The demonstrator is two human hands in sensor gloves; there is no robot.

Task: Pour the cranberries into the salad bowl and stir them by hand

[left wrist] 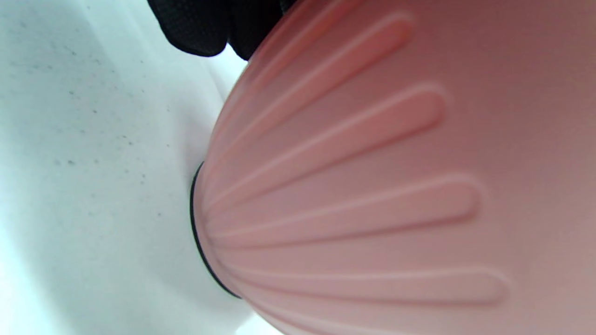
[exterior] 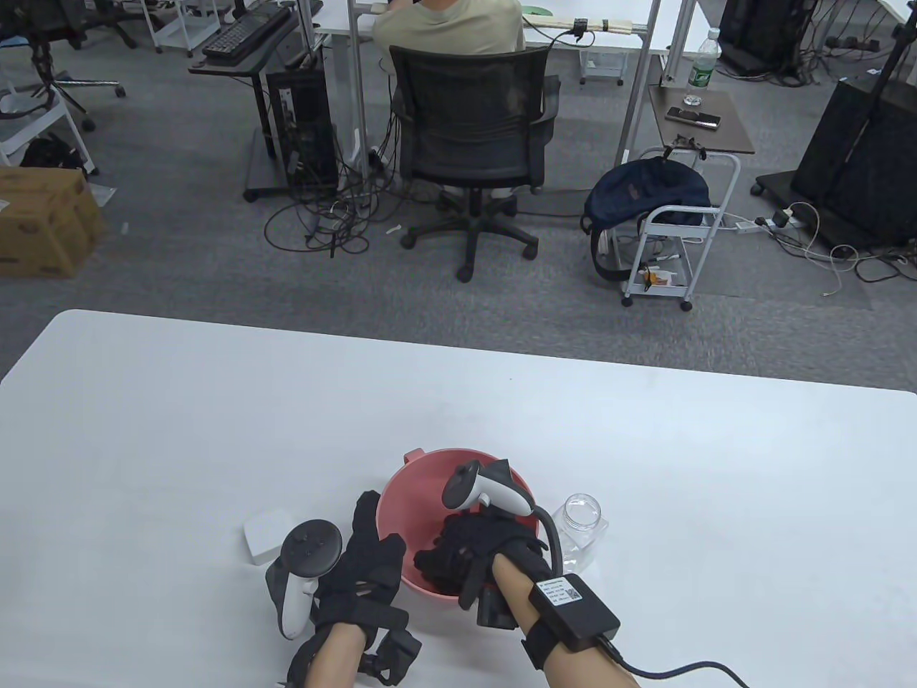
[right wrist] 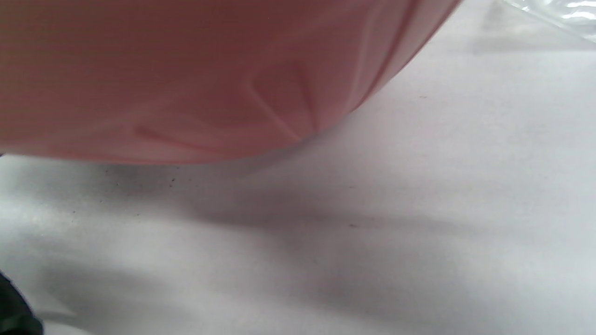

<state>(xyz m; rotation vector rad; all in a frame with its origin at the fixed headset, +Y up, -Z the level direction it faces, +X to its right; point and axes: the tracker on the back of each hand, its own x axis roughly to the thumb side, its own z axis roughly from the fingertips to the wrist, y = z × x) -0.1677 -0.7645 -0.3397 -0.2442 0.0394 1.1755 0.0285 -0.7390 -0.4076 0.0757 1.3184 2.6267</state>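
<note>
A pink ribbed salad bowl [exterior: 430, 459] stands near the table's front edge, and its outer wall fills the left wrist view [left wrist: 372, 186] and the top of the right wrist view [right wrist: 186, 70]. My right hand [exterior: 448, 552] reaches down inside the bowl with its fingers loosely bent; the fingertips and the bowl's contents are hidden under it. My left hand [exterior: 369, 548] lies against the bowl's outer left wall with straight fingers [left wrist: 195, 23]. An empty clear jar [exterior: 584, 527] stands upright just right of the bowl, its edge showing in the right wrist view [right wrist: 558, 14]. No cranberries are visible.
A small white box [exterior: 265, 537] lies left of my left hand. The white table [exterior: 215, 430] stretches far to the left, right and back. Beyond it, a person sits on an office chair [exterior: 469, 122] at a desk.
</note>
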